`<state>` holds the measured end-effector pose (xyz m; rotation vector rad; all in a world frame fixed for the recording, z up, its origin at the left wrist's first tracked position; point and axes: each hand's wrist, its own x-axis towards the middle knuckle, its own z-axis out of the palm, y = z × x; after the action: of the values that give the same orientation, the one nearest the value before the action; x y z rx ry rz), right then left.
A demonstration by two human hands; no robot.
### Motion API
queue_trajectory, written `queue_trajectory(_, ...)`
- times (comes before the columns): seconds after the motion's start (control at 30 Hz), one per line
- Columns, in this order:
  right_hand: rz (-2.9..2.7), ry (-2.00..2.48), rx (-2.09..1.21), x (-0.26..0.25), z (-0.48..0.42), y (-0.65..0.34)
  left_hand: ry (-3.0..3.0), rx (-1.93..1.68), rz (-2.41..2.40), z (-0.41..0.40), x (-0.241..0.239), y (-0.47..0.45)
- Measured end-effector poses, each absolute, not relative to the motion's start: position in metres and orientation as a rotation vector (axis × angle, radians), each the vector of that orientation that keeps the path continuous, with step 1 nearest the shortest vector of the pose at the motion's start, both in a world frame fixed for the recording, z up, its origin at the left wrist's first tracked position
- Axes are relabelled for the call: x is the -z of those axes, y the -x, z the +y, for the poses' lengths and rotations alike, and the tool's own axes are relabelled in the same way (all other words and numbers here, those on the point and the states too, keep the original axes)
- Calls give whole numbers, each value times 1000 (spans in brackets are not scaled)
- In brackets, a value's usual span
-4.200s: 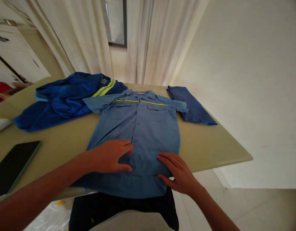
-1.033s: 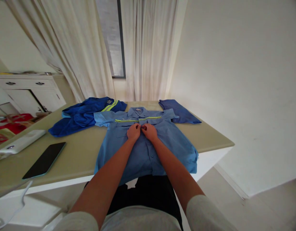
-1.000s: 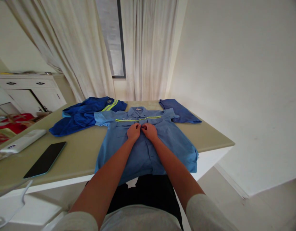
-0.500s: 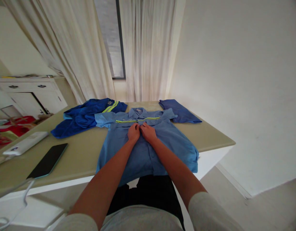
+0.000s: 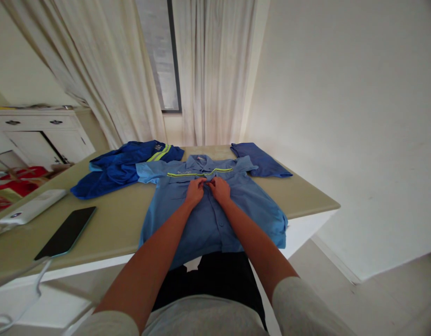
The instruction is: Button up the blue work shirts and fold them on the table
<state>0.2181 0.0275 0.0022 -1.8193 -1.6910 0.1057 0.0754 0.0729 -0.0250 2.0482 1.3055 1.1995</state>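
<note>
Shirt, 2 hands pinching placket, hem over table edge

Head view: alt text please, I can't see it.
Left hand and right hand touch the chest of a blue shirt spread on a table. Crumpled garment lies left, folded garment right, phone nearer left.

the one camera sits on the head of the person. it looks forward and down at the table, with the left hand and right hand near, mid-frame, and the curtains farther off, up top.
</note>
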Motion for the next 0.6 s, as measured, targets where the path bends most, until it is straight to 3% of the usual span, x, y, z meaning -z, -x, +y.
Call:
queue_trajectory(0.3,-1408,1465,-134,-18,26,-227,-2207,-996,1442,58,17,-82)
queue_trajectory(0.43,-1742,1386,-253,-25,-1,-241,-2333,-888,1498,50,10,-85)
queue_trajectory(0.6,-2010,1613,-208,-11,-39,-244,-2370,-895,1541,44,0,-87)
